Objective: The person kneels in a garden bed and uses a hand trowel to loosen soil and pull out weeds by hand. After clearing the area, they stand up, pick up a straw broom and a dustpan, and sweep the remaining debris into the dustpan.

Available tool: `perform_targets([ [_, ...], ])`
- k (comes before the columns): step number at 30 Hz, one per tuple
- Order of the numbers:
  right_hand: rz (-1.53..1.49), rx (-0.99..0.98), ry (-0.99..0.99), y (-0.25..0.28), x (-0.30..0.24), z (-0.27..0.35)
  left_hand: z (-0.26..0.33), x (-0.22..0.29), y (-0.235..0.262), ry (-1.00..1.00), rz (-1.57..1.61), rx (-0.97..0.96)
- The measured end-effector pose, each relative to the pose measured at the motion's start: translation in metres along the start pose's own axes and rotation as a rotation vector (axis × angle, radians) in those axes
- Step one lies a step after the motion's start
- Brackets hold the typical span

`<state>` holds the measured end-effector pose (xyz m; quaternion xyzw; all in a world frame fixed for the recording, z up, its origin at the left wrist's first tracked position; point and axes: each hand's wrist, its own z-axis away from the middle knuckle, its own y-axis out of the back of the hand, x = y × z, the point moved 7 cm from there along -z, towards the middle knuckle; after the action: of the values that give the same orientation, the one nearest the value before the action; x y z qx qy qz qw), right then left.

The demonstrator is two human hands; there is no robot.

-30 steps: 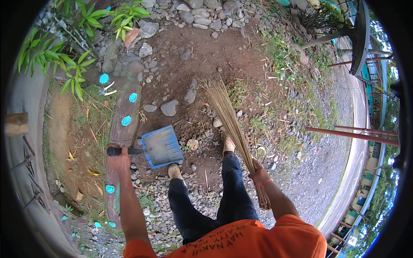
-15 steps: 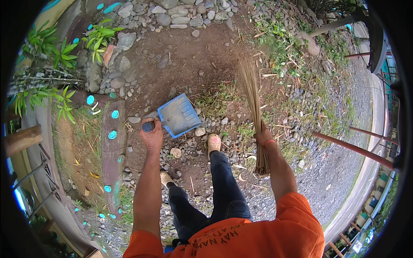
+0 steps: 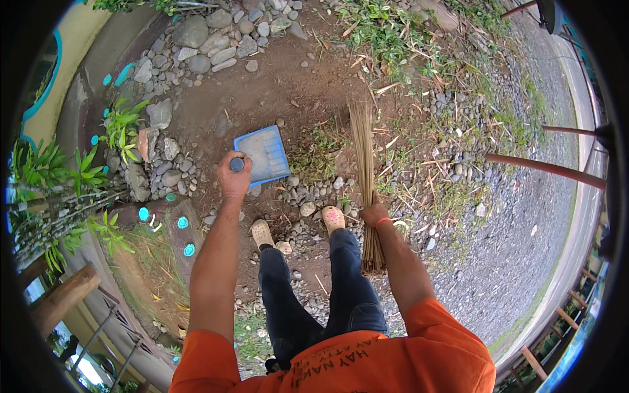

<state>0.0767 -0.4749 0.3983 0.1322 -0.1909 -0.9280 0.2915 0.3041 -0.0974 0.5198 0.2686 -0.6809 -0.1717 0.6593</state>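
Observation:
My left hand [image 3: 234, 177] is wrapped round the upright handle of a blue dustpan [image 3: 267, 152], whose dark handle end pokes up out of my fist. The pan looks dusty inside and sits low over bare soil, in front of my left foot; whether it touches the ground I cannot tell. In my right hand [image 3: 375, 213] is a stick broom [image 3: 364, 150], a long bundle of thin tan sticks. Its bound end hangs back beside my right leg, and the splayed tips reach forward to the soil near some weeds.
Grey stones [image 3: 209, 46] are heaped at the far left, beside leafy plants [image 3: 122, 128]. Uprooted grass [image 3: 314, 154] lies between pan and broom. Weeds [image 3: 386, 39] and dry stalks spread to the right, before gravel [image 3: 478, 255] and reddish poles [image 3: 544, 169]. Beige clogs [image 3: 333, 219] are on my feet.
The view has turned and shifted as I step, my left foot now further forward. The dustpan has swung to a squarer angle, and the broom stands more nearly straight. Both hands keep their hold.

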Motion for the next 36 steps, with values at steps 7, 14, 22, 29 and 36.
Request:
perform_targets([
  [7, -0.101, -0.333, 0.105, -0.15, -0.07, 0.054, -0.014, -0.002, -0.045, -0.108, 0.085, -0.237],
  [14, -0.325, -0.411, 0.234, -0.216, -0.145, 0.125, -0.016, -0.036, -0.046, -0.136, 0.192, -0.42],
  [22, -0.425, -0.067, 0.151, -0.217, -0.097, 0.209, -0.034, -0.069, -0.03, -0.089, 0.306, -0.508],
  [29, -0.897, -0.188, -0.054, -0.276, -0.104, 0.125, -0.04, -0.059, -0.017, -0.101, 0.219, -0.549],
  [36, -0.757, -0.294, 0.096, -0.332, -0.168, 0.14, -0.037, -0.069, -0.019, -0.128, 0.234, -0.554],
])
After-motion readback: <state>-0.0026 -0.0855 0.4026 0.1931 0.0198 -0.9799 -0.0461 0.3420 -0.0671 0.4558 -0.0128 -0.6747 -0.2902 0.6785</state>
